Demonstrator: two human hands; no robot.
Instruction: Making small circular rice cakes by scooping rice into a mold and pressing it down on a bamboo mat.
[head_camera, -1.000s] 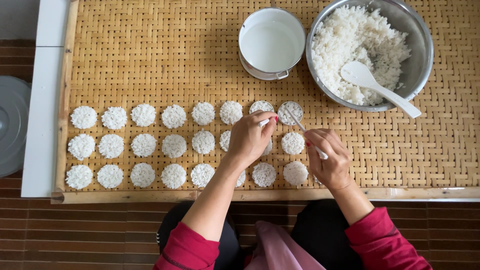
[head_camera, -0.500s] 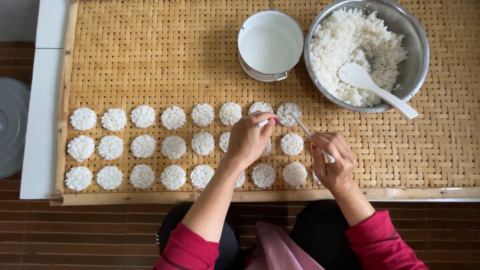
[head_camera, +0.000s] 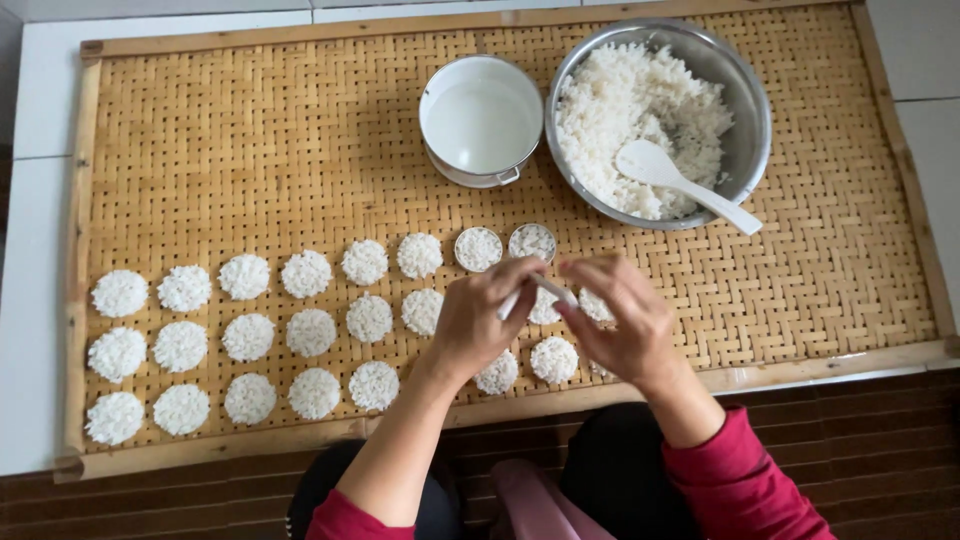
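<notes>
Our hands have lifted together: left hand (head_camera: 480, 325) and right hand (head_camera: 620, 325) pinch a thin white stick (head_camera: 548, 290), apparently. The rice discs (head_camera: 370, 318) at nine o'clock lie untouched.

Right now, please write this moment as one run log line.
left hand: on thin white tool | right hand: grips tool | below: rice discs | tray: woven

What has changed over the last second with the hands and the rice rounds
Both hands drew back toward the person: the left hand and right hand now meet over the middle row, holding a small white stick between them. The rice rounds, bowl of rice and white pot stayed put.
</notes>
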